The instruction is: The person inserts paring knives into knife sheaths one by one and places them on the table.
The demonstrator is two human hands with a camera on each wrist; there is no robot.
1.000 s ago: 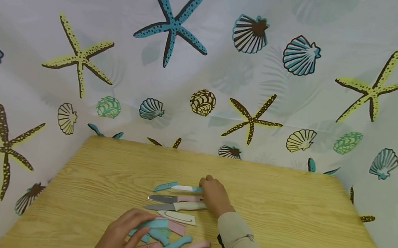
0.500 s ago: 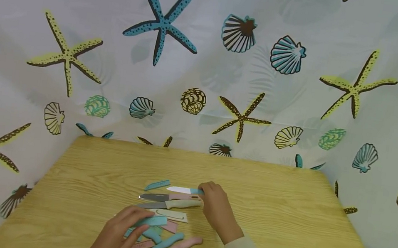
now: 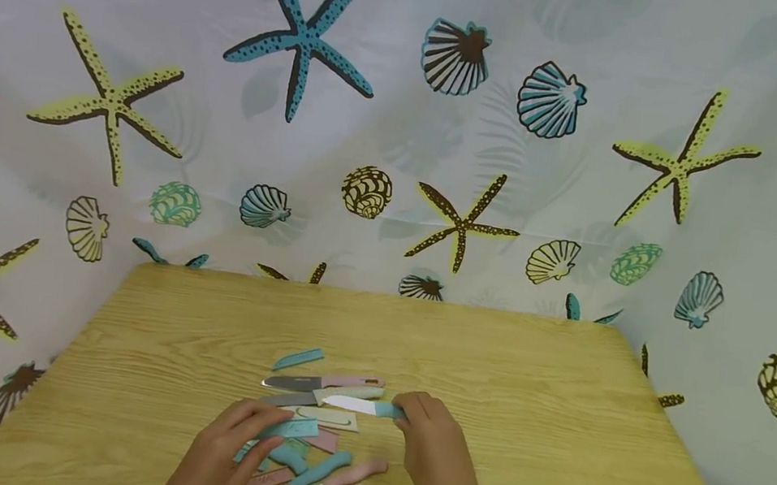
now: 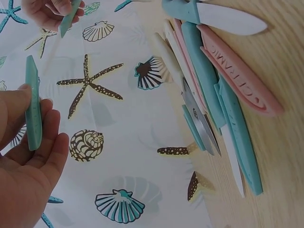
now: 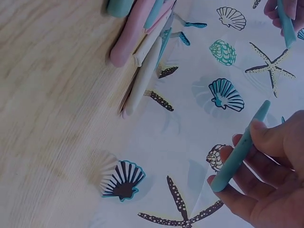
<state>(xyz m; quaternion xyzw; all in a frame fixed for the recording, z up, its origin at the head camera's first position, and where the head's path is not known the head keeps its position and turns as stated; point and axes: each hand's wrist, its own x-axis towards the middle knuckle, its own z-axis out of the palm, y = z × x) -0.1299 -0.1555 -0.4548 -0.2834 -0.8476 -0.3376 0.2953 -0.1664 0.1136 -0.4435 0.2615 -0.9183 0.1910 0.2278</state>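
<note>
The right hand [image 3: 440, 454] grips a blue-handled, white-bladed knife [image 3: 365, 407] above the wooden table [image 3: 556, 428], its blade pointing toward the person's left. The left hand [image 3: 217, 449] pinches a blue sheath [image 3: 298, 428] between thumb and fingers, apart from the blade. On the table lie a pink-handled knife [image 3: 342, 382] and a pink sheath lettered CERAMIC [image 4: 240, 71].

held sheath [image 3: 296, 428] left of held knife [image 3: 352, 405] | table [image 3: 521, 407] below | pile [image 3: 317, 472] overlaps unclear
</note>
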